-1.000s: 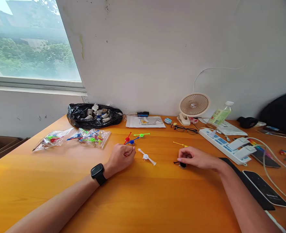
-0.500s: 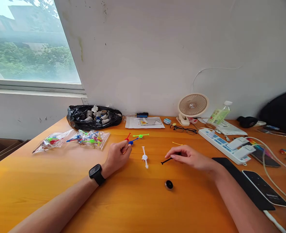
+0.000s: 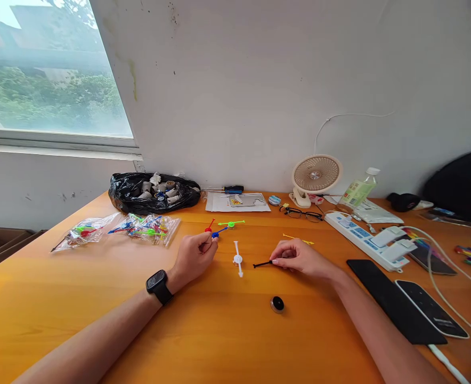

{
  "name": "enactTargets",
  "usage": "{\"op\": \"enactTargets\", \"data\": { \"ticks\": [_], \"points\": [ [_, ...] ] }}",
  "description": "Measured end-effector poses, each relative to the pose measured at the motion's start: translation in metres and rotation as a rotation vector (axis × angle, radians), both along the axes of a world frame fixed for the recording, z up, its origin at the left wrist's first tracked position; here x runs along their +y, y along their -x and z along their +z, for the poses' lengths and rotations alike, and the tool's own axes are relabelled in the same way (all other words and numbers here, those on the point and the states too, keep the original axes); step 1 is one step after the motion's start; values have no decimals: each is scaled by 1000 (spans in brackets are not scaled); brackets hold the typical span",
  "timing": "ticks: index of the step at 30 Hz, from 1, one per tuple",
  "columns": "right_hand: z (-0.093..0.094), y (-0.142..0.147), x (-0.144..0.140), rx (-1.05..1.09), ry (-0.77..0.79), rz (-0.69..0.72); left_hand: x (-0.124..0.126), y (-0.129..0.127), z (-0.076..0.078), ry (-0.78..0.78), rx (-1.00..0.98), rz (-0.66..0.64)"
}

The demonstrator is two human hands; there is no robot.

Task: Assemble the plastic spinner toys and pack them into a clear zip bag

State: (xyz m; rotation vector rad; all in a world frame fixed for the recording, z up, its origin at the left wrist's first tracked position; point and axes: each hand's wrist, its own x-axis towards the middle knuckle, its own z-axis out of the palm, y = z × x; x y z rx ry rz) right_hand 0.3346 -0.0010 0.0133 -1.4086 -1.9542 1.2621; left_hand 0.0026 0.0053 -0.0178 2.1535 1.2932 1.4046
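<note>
My right hand (image 3: pixel 299 257) pinches a black plastic spinner arrow (image 3: pixel 262 264) between thumb and fingertips; its thin forked end points left. Left of that arrow lies a white spinner arrow (image 3: pixel 238 260) with a round hub. My left hand (image 3: pixel 197 256), a watch on its wrist, is closed with fingertips together; whether something small is in it cannot be seen. Just beyond those fingers are a red spinner arrow (image 3: pixel 209 226), partly hidden, and a blue spinner arrow (image 3: pixel 216 234). A green spinner arrow (image 3: pixel 231 224) lies behind them. Nearer me sits a small round black-topped piece (image 3: pixel 277 304).
Behind my right hand lies a yellow arrow (image 3: pixel 298 239). Clear bags (image 3: pixel 145 230) of coloured arrows lie left, before a black plastic bag (image 3: pixel 118 197). Toward the right are eyeglasses (image 3: pixel 299 214), a clip fan (image 3: pixel 316 175), a power strip (image 3: pixel 351 232) and a black pad (image 3: pixel 383 293).
My right hand has shifted left with the black spinner arrow, bringing its tip nearer the white one. More of the yellow arrow now shows. My left hand has hardly moved.
</note>
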Motion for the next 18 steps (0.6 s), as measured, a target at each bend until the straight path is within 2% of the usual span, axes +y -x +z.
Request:
{"op": "enactTargets", "data": {
  "ticks": [4, 11, 18],
  "points": [
    [-5, 4, 1, 21, -110, 35, 0, 0, 0, -13, -8, 2],
    [-20, 16, 6, 147, -124, -42, 1, 0, -2, -32, -12, 1],
    [-24, 28, 5, 230, -82, -88, 1, 0, -3, -36, -1, 2]
  ]
}}
